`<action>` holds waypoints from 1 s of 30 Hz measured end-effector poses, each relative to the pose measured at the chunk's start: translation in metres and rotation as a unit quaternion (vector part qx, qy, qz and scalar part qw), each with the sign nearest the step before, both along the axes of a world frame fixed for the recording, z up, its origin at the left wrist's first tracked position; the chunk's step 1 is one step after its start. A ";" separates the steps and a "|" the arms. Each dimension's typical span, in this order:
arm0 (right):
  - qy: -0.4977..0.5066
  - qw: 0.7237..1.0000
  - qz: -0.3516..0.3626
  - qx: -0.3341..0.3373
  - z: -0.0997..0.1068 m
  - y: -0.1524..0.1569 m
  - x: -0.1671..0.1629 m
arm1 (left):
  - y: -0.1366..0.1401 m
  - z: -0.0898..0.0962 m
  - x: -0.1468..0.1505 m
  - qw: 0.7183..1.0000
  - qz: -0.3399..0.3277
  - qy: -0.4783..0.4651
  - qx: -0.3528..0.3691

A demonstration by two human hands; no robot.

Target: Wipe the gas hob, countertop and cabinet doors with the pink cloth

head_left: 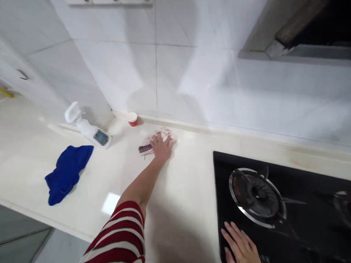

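My left hand [162, 146] presses down on a crumpled pale pink cloth [149, 141] with a dark printed band, its fingers curled over the fabric. This cloth lies on the white countertop [189, 175], close to the tiled back wall. At the lower right, my right hand [240, 244] rests on the front left part of the black gas stove [301, 186], fingers stretched out and nothing in them. A small red and white cup [133, 119] stands against the wall, a little left of the pink cloth.
A white spray bottle [89, 128] stands in the left corner. In front of it, a dark blue cloth [68, 173] lies on the counter. The stove's round burner [257, 195] has metal supports. A range hood [307, 51] overhangs at the upper right.
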State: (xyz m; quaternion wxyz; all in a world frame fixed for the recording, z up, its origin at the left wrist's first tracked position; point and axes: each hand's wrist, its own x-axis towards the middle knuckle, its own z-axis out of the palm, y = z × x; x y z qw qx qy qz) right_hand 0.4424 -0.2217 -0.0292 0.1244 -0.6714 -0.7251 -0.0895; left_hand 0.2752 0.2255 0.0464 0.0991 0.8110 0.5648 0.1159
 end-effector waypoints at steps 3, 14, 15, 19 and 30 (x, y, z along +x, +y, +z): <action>-0.006 1.000 0.002 0.003 0.010 0.004 -0.005 | -0.049 -0.008 0.044 0.993 -0.119 0.008 -0.006; -0.009 0.999 -0.017 -0.027 0.017 0.005 -0.010 | -0.257 -0.043 -0.084 0.908 -0.406 -0.062 0.082; -0.005 0.999 -0.019 -0.025 0.016 0.005 -0.010 | -0.252 -0.044 -0.112 0.922 -0.373 -0.062 0.086; 0.007 0.999 -0.025 -0.021 0.012 0.005 -0.012 | -0.199 -0.032 -0.207 0.981 -0.153 0.035 0.110; 0.000 0.999 -0.027 -0.022 0.018 0.005 -0.014 | -0.137 -0.020 -0.138 0.994 -0.078 0.029 0.072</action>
